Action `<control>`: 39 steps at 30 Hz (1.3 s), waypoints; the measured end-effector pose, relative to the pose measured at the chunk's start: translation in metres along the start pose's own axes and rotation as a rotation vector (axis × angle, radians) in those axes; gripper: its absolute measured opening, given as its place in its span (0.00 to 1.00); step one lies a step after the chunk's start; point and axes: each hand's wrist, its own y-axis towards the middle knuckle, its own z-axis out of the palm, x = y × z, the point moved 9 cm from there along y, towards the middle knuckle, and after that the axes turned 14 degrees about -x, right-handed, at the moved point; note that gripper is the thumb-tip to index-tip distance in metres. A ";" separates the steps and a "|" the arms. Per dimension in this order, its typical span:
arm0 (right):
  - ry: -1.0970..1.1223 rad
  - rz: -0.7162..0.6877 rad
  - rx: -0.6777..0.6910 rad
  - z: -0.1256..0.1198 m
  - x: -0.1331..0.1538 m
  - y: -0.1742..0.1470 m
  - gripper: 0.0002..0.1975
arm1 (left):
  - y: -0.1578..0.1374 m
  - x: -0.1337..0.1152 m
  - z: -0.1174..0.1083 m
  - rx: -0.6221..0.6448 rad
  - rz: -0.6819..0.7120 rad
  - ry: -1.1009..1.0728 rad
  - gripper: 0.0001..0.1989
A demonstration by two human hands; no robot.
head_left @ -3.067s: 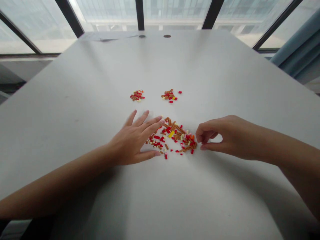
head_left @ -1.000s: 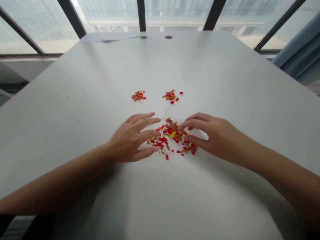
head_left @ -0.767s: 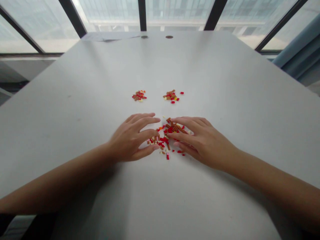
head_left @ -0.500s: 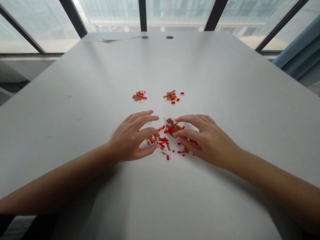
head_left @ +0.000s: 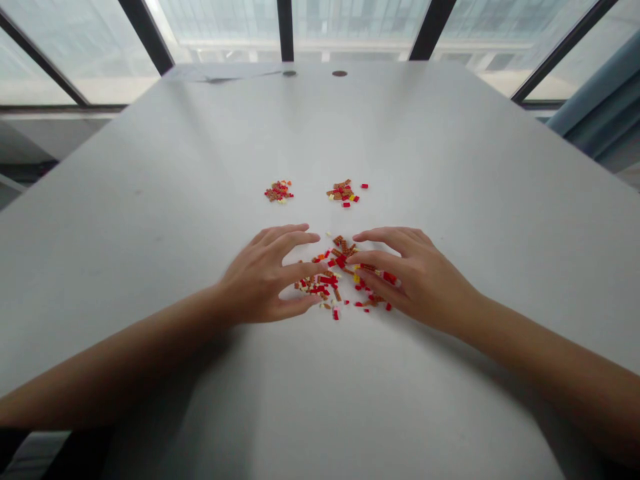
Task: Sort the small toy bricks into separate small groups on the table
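A loose pile of small toy building bricks (head_left: 327, 280), mostly red and brown with some yellow, orange and white, lies between my two hands. My left hand (head_left: 267, 273) is at the pile's left side, fingers spread and curved, with nothing visible in it. One of its fingertips reaches over the bricks. From the right, my right hand (head_left: 407, 270) hovers over the pile with its fingers apart; bricks show between and beneath them. Whether its fingertips touch any brick I cannot tell. Part of the pile is hidden under the right fingers.
Beyond the hands on the white table (head_left: 320, 393) sit two smaller heaps, a left heap of small bricks (head_left: 279, 192) and a right heap of bricks (head_left: 343, 192). One red brick (head_left: 365, 186) lies beside the right heap. Windows and a blue curtain (head_left: 600, 107) stand behind.
My left fingers have shifted slightly right over the pile. The right fingers have moved a little, and a yellow brick and more red bricks now show under them.
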 end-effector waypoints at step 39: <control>0.059 0.069 0.033 0.003 0.003 0.004 0.02 | 0.005 -0.009 -0.006 -0.003 0.074 -0.046 0.12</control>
